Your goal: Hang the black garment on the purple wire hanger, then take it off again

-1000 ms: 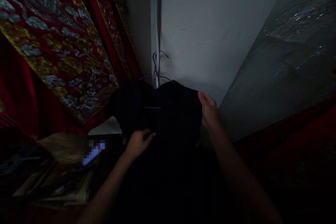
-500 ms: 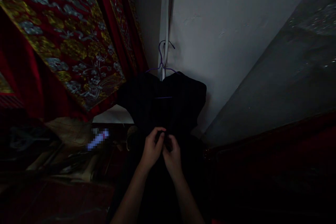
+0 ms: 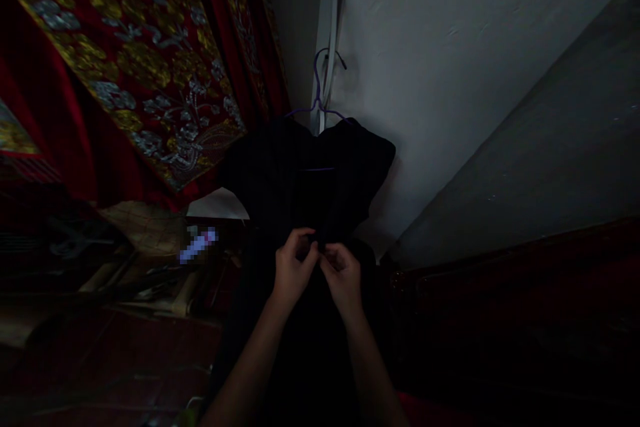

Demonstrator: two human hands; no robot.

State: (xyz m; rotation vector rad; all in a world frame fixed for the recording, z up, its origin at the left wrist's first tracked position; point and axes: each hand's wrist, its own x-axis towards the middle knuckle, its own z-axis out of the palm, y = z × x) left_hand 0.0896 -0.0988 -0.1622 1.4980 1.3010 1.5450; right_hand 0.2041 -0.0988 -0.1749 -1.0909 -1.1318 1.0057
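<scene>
A black garment [image 3: 270,173] with short sleeves hangs from a thin purple wire hanger [image 3: 317,97] against the wall. At its front, below the neck opening, my left hand [image 3: 296,263] pinches the dark cloth between thumb and fingers. My right hand [image 3: 344,273] is just beside it, thumb and fingertips also closed on the garment's front. The two sets of fingertips nearly meet. Darkness hides whether a button or another small fastening lies between them.
Embroidered red cloth [image 3: 150,67] with gold and silver patterns hangs at the left. Below it, blurred items and a blue-white object [image 3: 199,245] lie low down by the reddish tiled floor [image 3: 110,353]. A pale wall [image 3: 430,67] with a grey lower part rises at right.
My hands have spread slightly, the right one shifting a little rightward, with both still at the garment's front. The hanger and garment appear higher as the view tilts.
</scene>
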